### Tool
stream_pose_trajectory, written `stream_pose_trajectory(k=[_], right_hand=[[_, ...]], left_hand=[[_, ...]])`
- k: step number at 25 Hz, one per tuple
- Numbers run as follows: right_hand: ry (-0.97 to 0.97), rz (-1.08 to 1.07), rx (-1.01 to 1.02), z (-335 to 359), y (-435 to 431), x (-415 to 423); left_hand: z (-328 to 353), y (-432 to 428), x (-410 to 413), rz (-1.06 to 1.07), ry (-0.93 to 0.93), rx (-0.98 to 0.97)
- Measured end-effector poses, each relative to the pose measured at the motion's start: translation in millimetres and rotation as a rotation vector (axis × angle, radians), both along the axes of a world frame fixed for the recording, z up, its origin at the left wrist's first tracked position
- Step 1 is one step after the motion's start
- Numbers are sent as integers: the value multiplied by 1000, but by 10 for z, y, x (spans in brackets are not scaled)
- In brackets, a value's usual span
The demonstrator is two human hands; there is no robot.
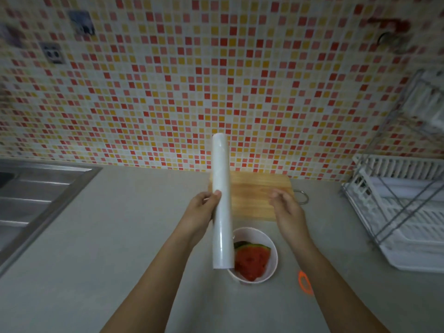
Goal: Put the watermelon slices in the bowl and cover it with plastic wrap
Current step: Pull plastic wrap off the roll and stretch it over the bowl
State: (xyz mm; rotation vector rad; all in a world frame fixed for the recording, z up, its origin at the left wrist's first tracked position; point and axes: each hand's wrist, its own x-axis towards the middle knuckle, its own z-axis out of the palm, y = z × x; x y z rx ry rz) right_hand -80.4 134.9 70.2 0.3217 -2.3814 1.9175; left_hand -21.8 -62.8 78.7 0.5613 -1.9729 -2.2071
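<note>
Left grip (204, 209) clamped mid-length on plastic wrap roll (222, 200), held upright, likely to find the film's edge. Right grip (286, 209) apart, empty, just right of roll. Watermelon slices (252, 260) sit in bowl (272, 257) below both grips, uncovered. Grey table (120, 236); cutting board (254, 195) under right grip, sink (36, 193) far left, dish rack (408, 212) far right, mosaic wall (216, 80) beyond.

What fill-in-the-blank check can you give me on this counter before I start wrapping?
1. The left hand grips the roll of plastic wrap; the right hand holds ____.
2. The white bowl holds slices of ____.
3. The wooden cutting board lies between the bowl and the tiled ____.
4. The steel sink is on the person's ____ side.

Missing words: nothing; watermelon; wall; left.
</note>
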Motion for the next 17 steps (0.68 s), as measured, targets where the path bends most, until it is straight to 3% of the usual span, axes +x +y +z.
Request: stream_pose_trajectory(k=[2, 6, 12, 17], right_hand=[[20, 43, -107, 407, -81, -142], [50, 41, -176, 1043, -126, -393], [43, 42, -279, 1263, -181, -454], [79, -86, -323, 1324, -182, -480]], left_hand=[[245, 211, -53, -2, 87, 15], [386, 543, -18, 23, 258, -135], [337, 750, -24, 6, 318, -215], [286, 801, -38, 29, 359, -323]])
